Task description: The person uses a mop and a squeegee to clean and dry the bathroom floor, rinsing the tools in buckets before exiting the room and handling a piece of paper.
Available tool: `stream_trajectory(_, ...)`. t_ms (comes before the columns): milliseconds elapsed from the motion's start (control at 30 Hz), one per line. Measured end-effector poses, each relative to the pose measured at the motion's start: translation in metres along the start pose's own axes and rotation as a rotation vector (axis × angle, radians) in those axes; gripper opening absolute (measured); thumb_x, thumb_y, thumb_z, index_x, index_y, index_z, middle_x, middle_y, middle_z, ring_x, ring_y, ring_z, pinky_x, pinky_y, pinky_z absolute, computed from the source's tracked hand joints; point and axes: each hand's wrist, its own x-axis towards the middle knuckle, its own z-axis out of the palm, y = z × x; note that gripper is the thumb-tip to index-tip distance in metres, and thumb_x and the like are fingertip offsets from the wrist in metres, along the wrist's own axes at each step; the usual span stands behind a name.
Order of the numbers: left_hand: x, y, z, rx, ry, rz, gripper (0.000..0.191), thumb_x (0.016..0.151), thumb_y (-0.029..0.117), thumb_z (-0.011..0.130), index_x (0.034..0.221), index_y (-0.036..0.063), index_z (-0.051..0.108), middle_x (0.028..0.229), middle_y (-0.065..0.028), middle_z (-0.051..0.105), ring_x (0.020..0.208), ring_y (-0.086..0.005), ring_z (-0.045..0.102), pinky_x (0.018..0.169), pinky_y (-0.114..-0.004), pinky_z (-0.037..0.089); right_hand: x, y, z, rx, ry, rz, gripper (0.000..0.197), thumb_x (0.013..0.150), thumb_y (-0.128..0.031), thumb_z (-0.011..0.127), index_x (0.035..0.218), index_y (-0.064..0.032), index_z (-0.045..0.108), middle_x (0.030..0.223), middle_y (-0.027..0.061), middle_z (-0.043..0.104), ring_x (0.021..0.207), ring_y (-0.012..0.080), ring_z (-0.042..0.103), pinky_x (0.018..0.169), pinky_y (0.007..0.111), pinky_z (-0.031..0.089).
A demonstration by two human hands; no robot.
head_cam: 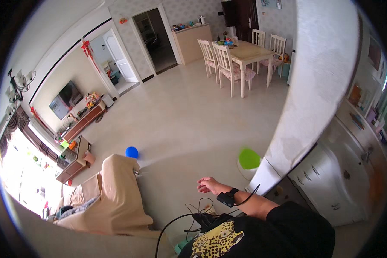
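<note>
My right hand (208, 185) reaches out over the pale floor (180, 129) with loosely curled fingers and nothing in it. A small black device (226, 198) is strapped to the wrist, and a black cable (256, 190) runs from it. My left hand is out of view. Beyond my right hand is a bright green, blurred object (249, 159); it overlaps a white rounded thing (245, 171), and I cannot tell whether it sits inside it. Farther left, a round blue ball or balloon (131, 152) lies on the floor beside a cloth-covered sofa (121, 190).
A white pillar (316, 80) rises close on my right, beside a pale cabinet (328, 183). Loose black cables (200, 211) hang before my body. A dining table (250, 51) with white chairs (227, 66) stands ahead. A television cabinet (84, 119) lines the left wall.
</note>
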Motion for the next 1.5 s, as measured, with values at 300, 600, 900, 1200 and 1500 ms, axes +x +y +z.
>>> stream_trajectory(300,0.182,0.180,0.121,0.081,-0.081,-0.077,0.013,0.076,0.021,0.051,0.071,0.0092,0.051,0.059,-0.0048,0.050,0.054,-0.0190,0.052,0.047,-0.033,0.043,0.094,-0.074,-0.177,0.174,0.338,0.015,0.015,0.080,-0.013,0.046,0.092,-0.0042,0.049,0.076,0.0107,0.058,0.062,0.0207,0.060,0.051,0.029,0.049)
stream_trajectory(600,0.361,0.404,0.401,0.379,-0.151,0.111,0.014,0.080,0.020,0.050,0.089,0.0081,0.049,0.069,-0.0044,0.051,0.064,-0.0202,0.055,0.053,-0.031,0.046,0.130,-0.113,-0.355,0.709,0.762,-0.191,0.029,0.078,-0.021,0.050,0.101,-0.0044,0.045,0.085,0.0169,0.056,0.070,0.0288,0.059,0.056,0.036,0.048)
stream_trajectory(900,0.495,0.500,0.570,0.227,-0.275,-0.100,0.016,0.079,0.025,0.050,0.084,0.0099,0.049,0.072,-0.0049,0.053,0.071,-0.0212,0.053,0.060,-0.033,0.044,0.351,-0.338,-0.452,0.537,0.602,-0.142,0.023,0.078,-0.019,0.050,0.096,-0.0044,0.049,0.085,0.0130,0.056,0.070,0.0259,0.059,0.057,0.033,0.049)
stream_trajectory(1200,0.634,0.626,0.671,0.106,-0.113,-0.075,0.018,0.080,0.027,0.047,0.076,0.0094,0.048,0.074,-0.0056,0.053,0.070,-0.0203,0.051,0.063,-0.033,0.041,0.559,-0.658,-0.491,0.330,0.567,-0.341,0.019,0.078,-0.018,0.051,0.091,-0.0049,0.051,0.082,0.0109,0.056,0.066,0.0214,0.058,0.055,0.029,0.047)
stream_trajectory(1500,0.835,0.862,0.819,-0.108,-0.645,0.018,0.018,0.081,0.026,0.044,0.077,0.0094,0.049,0.075,-0.0051,0.054,0.073,-0.0196,0.051,0.068,-0.033,0.041,0.738,-0.799,-0.538,0.529,0.504,-0.279,0.021,0.080,-0.020,0.050,0.095,-0.0049,0.049,0.084,0.0136,0.056,0.068,0.0232,0.058,0.058,0.030,0.049)
